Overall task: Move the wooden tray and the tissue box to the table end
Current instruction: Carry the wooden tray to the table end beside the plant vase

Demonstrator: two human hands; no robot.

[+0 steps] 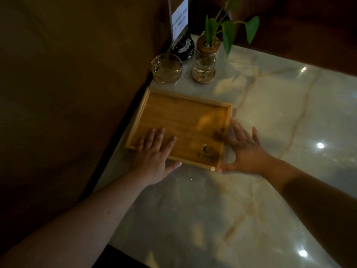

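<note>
The wooden tray (183,120) lies flat on the marble table (280,117), close to the table's left edge and far corner; it is empty, with a dark logo near its front right. My left hand (154,155) rests flat over the tray's near left rim, fingers spread inside and thumb outside along the front rim. My right hand (243,149) lies spread against the tray's right rim, thumb touching the near right corner. Neither hand is closed around the tray. No tissue box is in view.
Just beyond the tray stand a round glass dish (166,68) and a glass jar with a green plant (204,62). Behind them a sign card (179,18) rises from a black base (183,46). A brown wall (67,93) borders the table's left edge.
</note>
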